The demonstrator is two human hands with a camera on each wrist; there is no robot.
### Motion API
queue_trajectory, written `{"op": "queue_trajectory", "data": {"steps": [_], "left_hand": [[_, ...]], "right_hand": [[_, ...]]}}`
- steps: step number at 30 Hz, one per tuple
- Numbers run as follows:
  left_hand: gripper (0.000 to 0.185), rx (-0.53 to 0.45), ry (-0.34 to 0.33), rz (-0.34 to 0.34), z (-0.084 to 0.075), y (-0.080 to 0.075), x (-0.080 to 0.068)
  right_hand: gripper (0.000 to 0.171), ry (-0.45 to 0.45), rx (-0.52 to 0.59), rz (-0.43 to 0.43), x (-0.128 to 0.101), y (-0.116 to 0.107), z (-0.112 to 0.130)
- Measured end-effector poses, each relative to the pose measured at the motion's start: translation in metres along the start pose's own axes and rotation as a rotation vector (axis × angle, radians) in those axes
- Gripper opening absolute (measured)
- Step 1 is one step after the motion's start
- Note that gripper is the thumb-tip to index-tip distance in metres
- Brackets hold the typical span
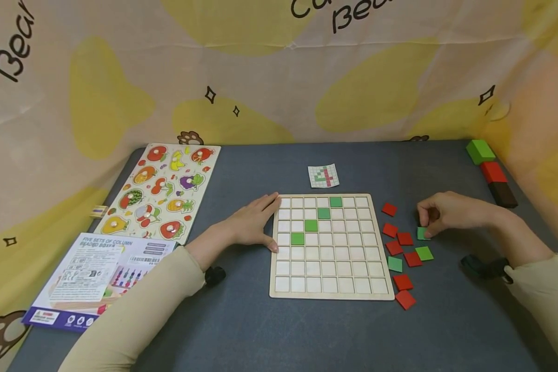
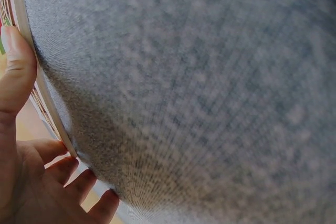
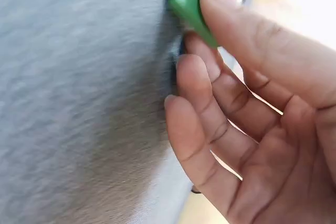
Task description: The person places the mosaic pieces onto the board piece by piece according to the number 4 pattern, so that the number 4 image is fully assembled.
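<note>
At the far left of the tabletop lie a booklet and, behind it, a fruit puzzle, both well apart from the work.

The left hand lies flat against the left edge of the grid board, fingers straight along the rim and the thumb at the edge lower down; the left wrist view shows the thumb pressed to the wooden rim. Its grip is open, holding nothing, and it seems to be there to keep the board from sliding.

On the board four green tiles sit in cells along a diagonal that rises to the right; the other cells are bare. Just behind the board lies a small pattern card, printed with green and red squares and apparently the model for the layout.

Right of the board, loose red tiles and two more green ones are scattered within easy reach. The right hand is among them, pinching a green tile at the tabletop; the right wrist view shows the thumb over the tile's top and the fingers curled below it. Whether it has left the surface cannot be told.

At the far right edge, three stacks of green, red and dark pieces stand in a row.
</note>
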State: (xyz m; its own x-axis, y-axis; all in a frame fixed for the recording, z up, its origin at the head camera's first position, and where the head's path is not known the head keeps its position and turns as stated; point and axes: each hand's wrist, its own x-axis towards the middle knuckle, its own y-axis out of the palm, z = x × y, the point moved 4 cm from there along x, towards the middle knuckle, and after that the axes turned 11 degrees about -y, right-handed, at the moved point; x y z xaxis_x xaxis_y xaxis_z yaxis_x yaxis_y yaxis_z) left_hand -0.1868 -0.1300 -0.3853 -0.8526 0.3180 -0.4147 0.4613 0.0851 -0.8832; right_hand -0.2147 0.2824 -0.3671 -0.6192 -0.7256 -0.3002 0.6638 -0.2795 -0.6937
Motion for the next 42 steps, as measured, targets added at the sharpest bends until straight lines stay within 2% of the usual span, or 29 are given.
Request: {"op": "queue_trajectory", "data": {"steps": [8,12,16,21,25,28,31,37,42], "left_hand": [[0.119,-0.006,0.004,-0.002,0.002,0.001,0.001],[0.119,-0.006,0.006,0.005,0.002,0.001,0.000],[0.120,-0.004,0.008,0.012,0.002,0.000,0.000],[0.120,-0.004,0.008,0.004,0.002,0.000,0.000],[0.120,-0.001,0.008,0.001,0.001,0.000,-0.001],[0.120,-0.006,0.001,0.004,0.001,0.000,-0.001],[0.120,-0.005,0.000,0.001,0.002,0.000,0.000],[0.120,-0.003,0.014,-0.002,0.000,0.000,0.001],[0.119,-0.001,0.007,-0.008,0.001,0.000,-0.001]], "right_hand": [[0.021,-0.003,-0.006,-0.155,0.020,-0.010,0.022],[0.015,-0.034,-0.011,-0.204,0.042,-0.003,0.042],[0.011,-0.115,-0.026,-0.224,0.069,0.013,0.067],[0.010,-0.213,-0.043,-0.236,0.097,0.035,0.105],[0.011,-0.274,0.011,-0.240,0.112,0.053,0.134],[0.010,-0.313,0.055,-0.215,0.123,0.066,0.153],[0.010,-0.343,0.041,-0.186,0.133,0.077,0.167],[0.010,-0.310,-0.065,-0.149,0.142,0.092,0.179],[0.012,-0.318,-0.102,-0.143,0.144,0.097,0.181]]}}
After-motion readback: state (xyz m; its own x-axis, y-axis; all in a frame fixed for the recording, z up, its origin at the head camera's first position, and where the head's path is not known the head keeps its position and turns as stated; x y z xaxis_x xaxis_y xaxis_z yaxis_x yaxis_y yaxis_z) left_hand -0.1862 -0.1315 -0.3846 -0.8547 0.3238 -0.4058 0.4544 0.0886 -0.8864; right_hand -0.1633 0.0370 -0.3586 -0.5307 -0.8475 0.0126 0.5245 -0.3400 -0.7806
